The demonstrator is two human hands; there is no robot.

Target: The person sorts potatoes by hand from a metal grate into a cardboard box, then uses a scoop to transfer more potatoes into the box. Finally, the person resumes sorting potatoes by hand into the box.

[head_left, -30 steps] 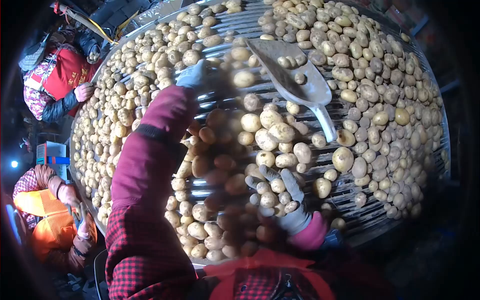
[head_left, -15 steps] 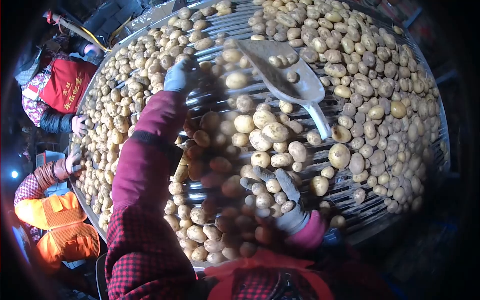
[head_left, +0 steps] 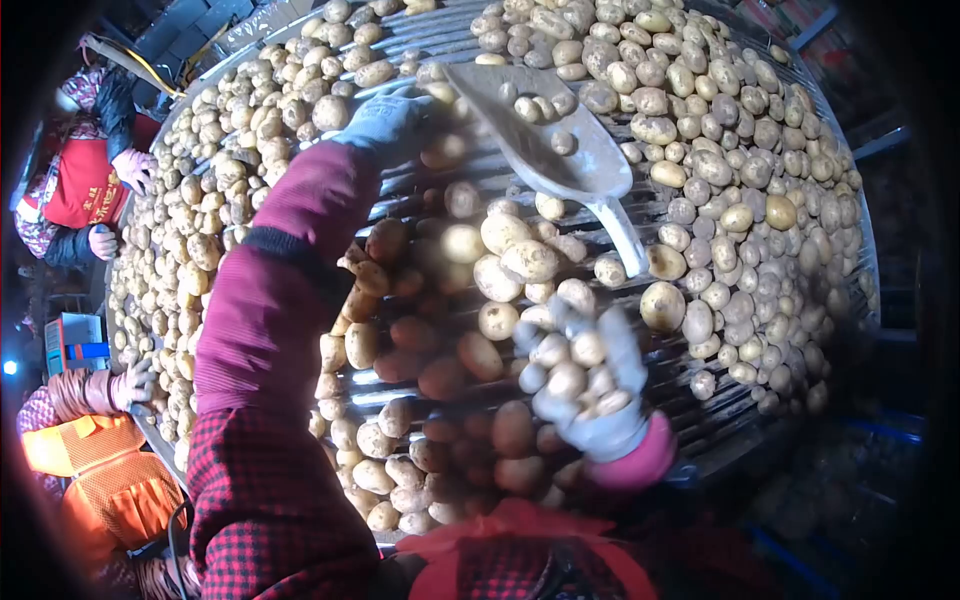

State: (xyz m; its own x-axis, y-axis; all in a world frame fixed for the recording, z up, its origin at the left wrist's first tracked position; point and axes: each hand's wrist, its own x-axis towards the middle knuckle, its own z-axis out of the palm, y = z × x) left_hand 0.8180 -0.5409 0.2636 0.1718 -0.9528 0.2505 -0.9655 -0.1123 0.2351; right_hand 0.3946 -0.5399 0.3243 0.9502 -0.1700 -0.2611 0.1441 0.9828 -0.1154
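Observation:
Many potatoes [head_left: 740,170] lie over a slatted metal table [head_left: 440,40]. My left hand [head_left: 388,122], in a pale glove, reaches to the upper middle, beside the left edge of a metal scoop; its fingertips are blurred and partly hidden among potatoes, so a grip cannot be made out. My right hand [head_left: 600,385], gloved and palm up at the lower middle, has its fingers curled around several small potatoes [head_left: 568,378]. The scoop [head_left: 560,150] rests on the slats with a few small potatoes in it, its handle pointing down toward my right hand.
At the left edge stand two people, one in a red apron [head_left: 90,185], one in an orange vest [head_left: 105,460], their gloved hands at the potatoes. A blue and white box [head_left: 75,340] is between them. Dark surroundings lie at the right.
My right hand has risen and turned slightly, with small potatoes in its palm. My left hand has shifted up and right toward the scoop. The view has moved a little; the red-aproned person's hands have moved.

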